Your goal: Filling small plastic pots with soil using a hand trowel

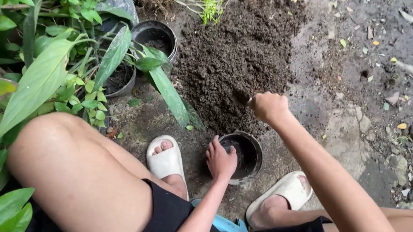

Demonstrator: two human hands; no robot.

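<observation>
My left hand curls its fingers over the rim of the small round black plastic pot between my feet. My right arm stretches forward, right hand fisted around a dark tool handle at the heap of dark loose soil.

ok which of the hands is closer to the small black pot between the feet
Left. The left hand rests on the rim of the small black pot, touching it. The right hand is above it in the head view, at the soil pile, gripping something dark, apart from the pot.
</observation>
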